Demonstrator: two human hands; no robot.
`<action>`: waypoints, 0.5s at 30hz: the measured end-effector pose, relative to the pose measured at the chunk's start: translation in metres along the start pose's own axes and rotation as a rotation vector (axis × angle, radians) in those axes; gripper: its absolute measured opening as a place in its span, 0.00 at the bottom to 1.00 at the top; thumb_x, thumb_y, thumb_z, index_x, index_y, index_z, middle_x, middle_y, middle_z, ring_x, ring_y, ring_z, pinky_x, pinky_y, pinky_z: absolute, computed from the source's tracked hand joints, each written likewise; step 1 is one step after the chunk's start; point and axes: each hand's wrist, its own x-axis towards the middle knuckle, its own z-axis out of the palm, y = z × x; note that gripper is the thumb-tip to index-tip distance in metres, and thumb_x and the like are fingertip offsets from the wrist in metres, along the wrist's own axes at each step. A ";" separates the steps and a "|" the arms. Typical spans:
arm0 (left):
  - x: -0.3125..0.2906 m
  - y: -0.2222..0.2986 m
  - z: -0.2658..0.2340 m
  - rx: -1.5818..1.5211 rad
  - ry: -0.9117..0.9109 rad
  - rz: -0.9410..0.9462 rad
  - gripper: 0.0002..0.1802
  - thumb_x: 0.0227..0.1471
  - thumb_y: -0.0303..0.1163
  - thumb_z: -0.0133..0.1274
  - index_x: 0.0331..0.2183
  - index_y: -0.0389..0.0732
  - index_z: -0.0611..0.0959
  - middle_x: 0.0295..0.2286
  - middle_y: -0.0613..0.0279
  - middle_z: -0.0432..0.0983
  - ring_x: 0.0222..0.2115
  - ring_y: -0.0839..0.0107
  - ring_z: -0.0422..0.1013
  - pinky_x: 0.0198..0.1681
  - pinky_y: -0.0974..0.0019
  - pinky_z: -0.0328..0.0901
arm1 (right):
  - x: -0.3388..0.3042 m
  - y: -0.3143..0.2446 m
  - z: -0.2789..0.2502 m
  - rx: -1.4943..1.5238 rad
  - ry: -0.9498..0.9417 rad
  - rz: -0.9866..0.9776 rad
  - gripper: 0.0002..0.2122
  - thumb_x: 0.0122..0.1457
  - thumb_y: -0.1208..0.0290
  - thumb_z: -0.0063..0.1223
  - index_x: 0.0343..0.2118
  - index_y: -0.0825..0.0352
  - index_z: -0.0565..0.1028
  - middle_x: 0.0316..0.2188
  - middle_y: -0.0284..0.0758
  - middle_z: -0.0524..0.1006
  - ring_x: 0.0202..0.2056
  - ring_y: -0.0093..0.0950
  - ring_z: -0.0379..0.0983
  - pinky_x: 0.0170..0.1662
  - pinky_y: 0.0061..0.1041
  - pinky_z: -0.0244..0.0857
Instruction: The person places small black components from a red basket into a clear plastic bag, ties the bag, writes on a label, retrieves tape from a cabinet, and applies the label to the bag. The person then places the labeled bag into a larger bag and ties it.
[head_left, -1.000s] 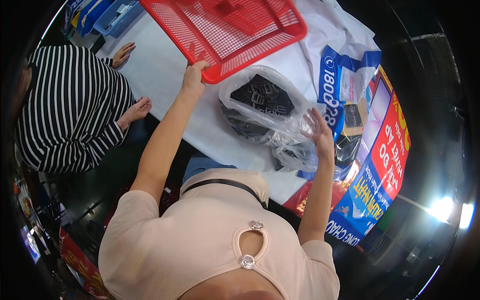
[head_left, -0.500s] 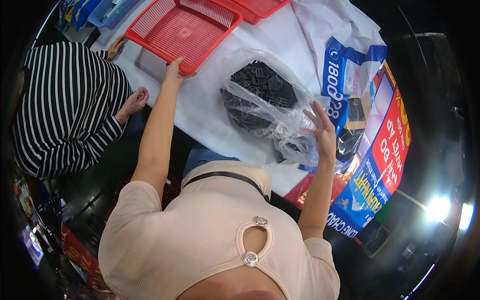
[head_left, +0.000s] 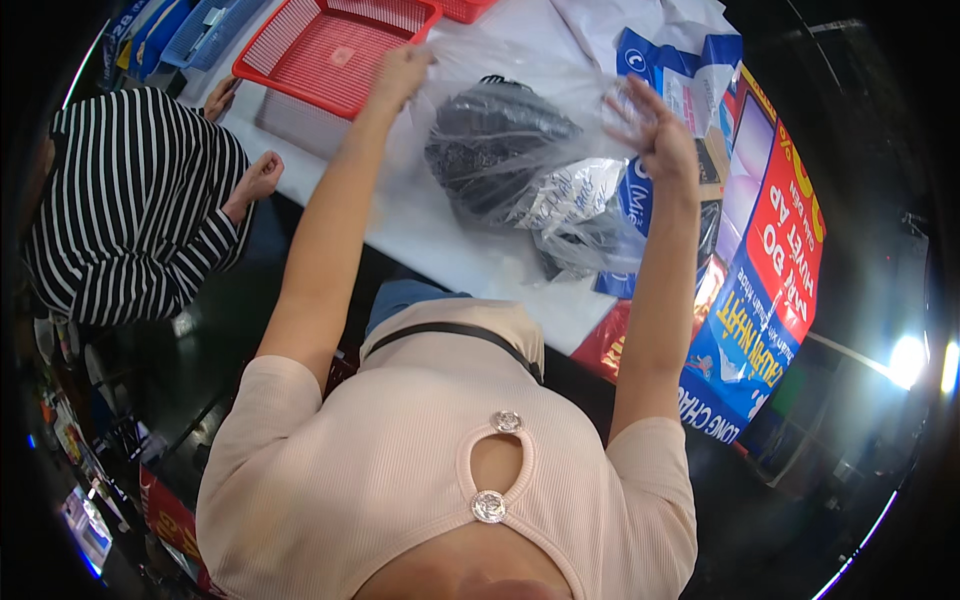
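Observation:
A clear plastic bag (head_left: 560, 155) full of small black plastic pieces (head_left: 490, 130) lies on the white-covered table. My left hand (head_left: 402, 75) is closed on the bag's upper left edge, and the thin film is drawn up between my hands. At the bag's right side, my right hand (head_left: 662, 135) has hold of the plastic, with some fingers spread. Film and glare partly veil the black pieces, and their exact kind is unclear. Just beyond my left hand is a red mesh basket (head_left: 340, 55).
A co-worker in a striped top (head_left: 140, 200) is at the left, one hand near the basket. A blue basket (head_left: 210, 35) stands at the far left. Blue-and-white packaging (head_left: 690, 70) and a printed sign panel (head_left: 760, 290) are along the right. White cloth (head_left: 430, 235) covers the table.
My left hand has let go of the red basket's rim and moved right onto the bag's edge. My right hand has risen, pulling the bag's film up over the black pieces.

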 end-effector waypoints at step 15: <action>-0.088 0.224 -0.025 -0.687 0.265 0.404 0.08 0.49 0.29 0.48 0.32 0.37 0.77 0.24 0.65 0.72 0.22 0.76 0.67 0.24 0.74 0.62 | -0.002 -0.200 -0.088 -0.174 -0.165 -0.417 0.33 0.39 0.92 0.30 0.54 0.70 0.63 0.54 0.47 0.64 0.53 0.39 0.63 0.52 0.40 0.63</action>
